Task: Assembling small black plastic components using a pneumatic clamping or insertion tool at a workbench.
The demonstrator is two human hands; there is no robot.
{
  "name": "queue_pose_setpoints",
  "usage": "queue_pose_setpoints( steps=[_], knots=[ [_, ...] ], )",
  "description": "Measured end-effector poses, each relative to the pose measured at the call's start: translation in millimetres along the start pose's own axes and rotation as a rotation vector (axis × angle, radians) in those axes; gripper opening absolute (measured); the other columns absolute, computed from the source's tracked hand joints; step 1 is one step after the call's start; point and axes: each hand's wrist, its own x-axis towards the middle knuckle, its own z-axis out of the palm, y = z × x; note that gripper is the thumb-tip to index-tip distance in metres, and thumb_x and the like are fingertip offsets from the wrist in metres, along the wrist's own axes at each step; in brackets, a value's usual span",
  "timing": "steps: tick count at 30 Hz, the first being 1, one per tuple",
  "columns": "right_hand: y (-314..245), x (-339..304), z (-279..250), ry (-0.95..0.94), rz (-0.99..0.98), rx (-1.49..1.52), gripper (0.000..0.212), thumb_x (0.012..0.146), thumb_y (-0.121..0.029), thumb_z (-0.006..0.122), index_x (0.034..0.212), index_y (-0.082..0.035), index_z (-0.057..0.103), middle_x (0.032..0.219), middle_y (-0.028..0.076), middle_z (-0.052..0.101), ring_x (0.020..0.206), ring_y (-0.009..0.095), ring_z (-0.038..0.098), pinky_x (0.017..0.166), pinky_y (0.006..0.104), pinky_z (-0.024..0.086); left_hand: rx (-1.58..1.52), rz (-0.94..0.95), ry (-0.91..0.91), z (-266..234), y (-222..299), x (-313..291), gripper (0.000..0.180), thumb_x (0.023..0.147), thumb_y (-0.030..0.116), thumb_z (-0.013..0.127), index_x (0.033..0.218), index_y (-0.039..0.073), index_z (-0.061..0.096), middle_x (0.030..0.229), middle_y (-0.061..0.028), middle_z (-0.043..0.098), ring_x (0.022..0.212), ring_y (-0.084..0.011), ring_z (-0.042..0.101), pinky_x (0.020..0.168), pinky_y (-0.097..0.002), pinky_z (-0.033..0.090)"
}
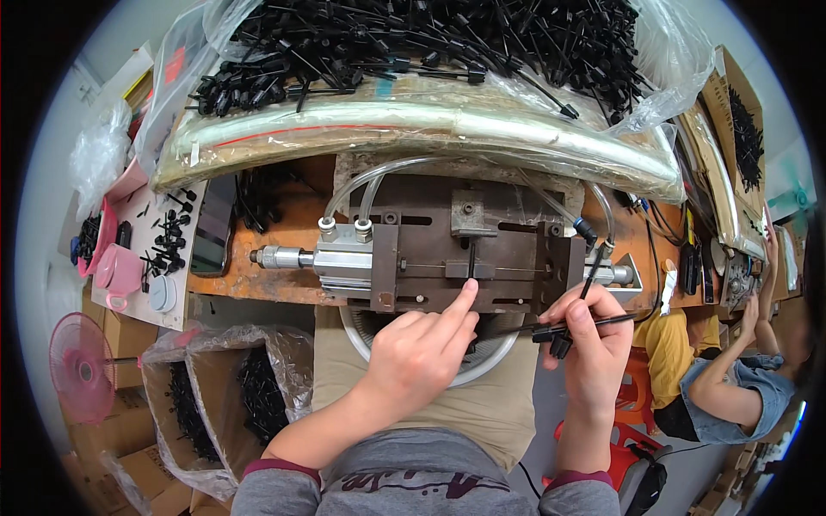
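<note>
A dark metal fixture (pixel 508 198) with a pneumatic cylinder (pixel 344 262) on its left side stands in front of me. A thin black plastic rod (pixel 471 249) lies in the small block at its middle. My left hand (pixel 417 348) has its index finger stretched out, its tip at the near end of that rod; the other fingers curl loosely and seem to hold nothing. To the right, my right hand (pixel 594 344) is closed on several black plastic stems with knobbed ends (pixel 559 335). Below the fixture, a white-rimmed basin (pixel 486 371) sits at my lap, partly hidden by my hands.
Across the back, a plastic-lined carton (pixel 413 129) holds a heap of black stems (pixel 447 43). Clear air hoses (pixel 379 168) arch over the fixture. A phone (pixel 213 225) and a pink cup (pixel 119 271) are at left. Lined boxes (pixel 228 404) stand lower left; another person (pixel 731 387) sits at right.
</note>
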Motion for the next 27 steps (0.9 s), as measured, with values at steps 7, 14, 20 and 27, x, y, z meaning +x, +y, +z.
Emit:
queue_pose_setpoints(
  steps=[7, 14, 20, 27],
  knots=[
    [2, -10, -3, 0.026, 0.021, -0.044, 0.014, 0.092, -0.008, 0.067, 0.085, 0.004, 0.063, 0.078, 0.010, 0.066, 0.056, 0.008, 0.059, 0.041, 0.0201, 0.046, 0.000, -0.042, -0.021, -1, 0, 9, 0.027, 0.070, 0.013, 0.080, 0.093, 0.003, 0.071, 0.125, -0.0123, 0.067, 0.062, -0.0161, 0.062, 0.059, -0.0267, 0.049],
    [9, -13, 2, 0.077, 0.057, -0.041, 0.010, 0.090, -0.002, 0.068, 0.083, 0.004, 0.064, 0.076, 0.009, 0.067, 0.055, 0.007, 0.059, 0.042, 0.0182, 0.046, -0.083, -0.067, -0.012, -7, 0, 10, 0.028, 0.071, 0.017, 0.082, 0.094, 0.005, 0.072, 0.119, -0.0098, 0.069, 0.061, -0.0156, 0.063, 0.057, -0.0266, 0.049],
    [23, -18, 22, 0.020, 0.072, -0.186, 0.012, 0.086, -0.002, 0.073, 0.079, 0.002, 0.065, 0.077, 0.004, 0.064, 0.058, 0.005, 0.059, 0.042, 0.0178, 0.044, -0.267, 0.154, 0.114, -26, 16, 3, 0.030, 0.075, 0.012, 0.074, 0.103, 0.000, 0.071, 0.102, -0.0101, 0.070, 0.068, -0.0155, 0.065, 0.057, -0.0275, 0.051],
    [23, -19, 20, 0.034, 0.092, -0.062, 0.009, 0.094, -0.004, 0.066, 0.088, 0.002, 0.064, 0.079, 0.005, 0.065, 0.052, 0.006, 0.054, 0.046, 0.0188, 0.039, -0.442, 0.032, 0.099, -28, 18, -1, 0.031, 0.073, 0.005, 0.080, 0.102, 0.002, 0.072, 0.102, -0.0094, 0.069, 0.076, -0.0205, 0.068, 0.061, -0.0285, 0.055]
  ],
)
